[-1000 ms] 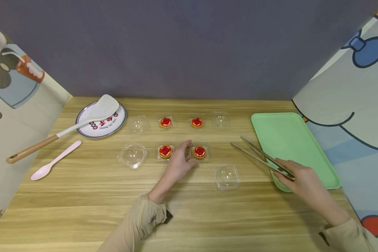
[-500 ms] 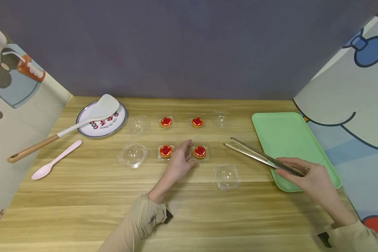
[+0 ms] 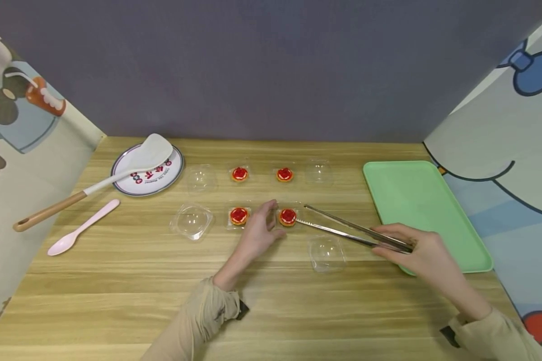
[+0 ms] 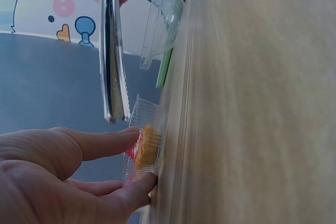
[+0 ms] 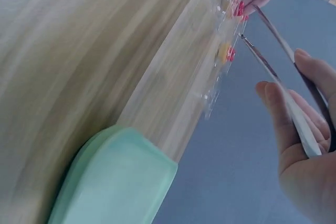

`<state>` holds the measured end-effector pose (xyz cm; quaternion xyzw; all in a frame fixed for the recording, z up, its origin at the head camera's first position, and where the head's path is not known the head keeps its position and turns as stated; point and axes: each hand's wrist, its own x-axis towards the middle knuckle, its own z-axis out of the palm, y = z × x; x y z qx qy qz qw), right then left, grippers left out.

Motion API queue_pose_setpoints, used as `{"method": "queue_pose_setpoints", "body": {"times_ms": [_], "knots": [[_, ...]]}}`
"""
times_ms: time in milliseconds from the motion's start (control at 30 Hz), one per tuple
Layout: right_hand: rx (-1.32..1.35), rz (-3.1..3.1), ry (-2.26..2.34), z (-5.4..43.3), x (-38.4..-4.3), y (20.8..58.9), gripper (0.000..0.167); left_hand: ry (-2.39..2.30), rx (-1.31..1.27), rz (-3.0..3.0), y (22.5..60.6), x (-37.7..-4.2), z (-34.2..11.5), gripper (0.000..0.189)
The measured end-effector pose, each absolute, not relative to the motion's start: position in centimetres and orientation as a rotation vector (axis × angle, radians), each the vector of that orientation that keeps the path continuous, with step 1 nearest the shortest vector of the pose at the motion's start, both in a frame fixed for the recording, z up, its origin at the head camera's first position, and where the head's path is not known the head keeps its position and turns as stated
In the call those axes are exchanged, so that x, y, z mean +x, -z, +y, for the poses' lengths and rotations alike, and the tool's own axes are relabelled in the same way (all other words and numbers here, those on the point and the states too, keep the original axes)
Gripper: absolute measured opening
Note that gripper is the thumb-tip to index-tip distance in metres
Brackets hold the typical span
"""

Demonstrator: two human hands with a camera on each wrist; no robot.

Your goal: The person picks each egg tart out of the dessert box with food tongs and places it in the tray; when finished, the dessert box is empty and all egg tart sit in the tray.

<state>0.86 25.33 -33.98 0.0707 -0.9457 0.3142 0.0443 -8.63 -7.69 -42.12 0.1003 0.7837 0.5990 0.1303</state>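
My left hand (image 3: 257, 228) holds the left end of a small clear plastic container, thumb and fingers at opposite edges. Inside it sits a red-topped mini tart (image 3: 287, 217). My right hand (image 3: 422, 250) grips metal tongs (image 3: 343, 232) by the handle end, with their arms spread. One tong tip is beside the tart's right edge; the other is farther back. Whether a tip touches the tart cannot be told. In the left wrist view the tongs (image 4: 111, 51) hang near the tart (image 4: 148, 145). A second tart (image 3: 239, 216) lies just left of my left hand.
Two more tarts (image 3: 285, 174) stand behind. Clear domed lids (image 3: 327, 253) flank the tarts. A green tray (image 3: 415, 200) lies right. At left are a patterned plate (image 3: 135, 188), a white spatula (image 3: 151, 153) across it, and a pink spoon (image 3: 83, 228).
The tongs have moved left in my right hand, from beside the green tray to the front right tart. My left hand has stayed at the container.
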Motion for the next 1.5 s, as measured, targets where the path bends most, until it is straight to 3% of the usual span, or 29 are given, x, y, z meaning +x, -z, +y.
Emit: {"method": "queue_pose_setpoints", "body": {"times_ms": [267,1500], "knots": [[0.420,-2.880,-0.840,24.2,-0.4,33.7,0.041,-1.731,0.294,2.282,42.2,-8.6,-7.6,0.084],[0.663,-2.932,-0.804,22.2,-2.9,32.5,0.034,-1.682,0.293,2.313,41.9,-8.5,-7.6,0.083]]}}
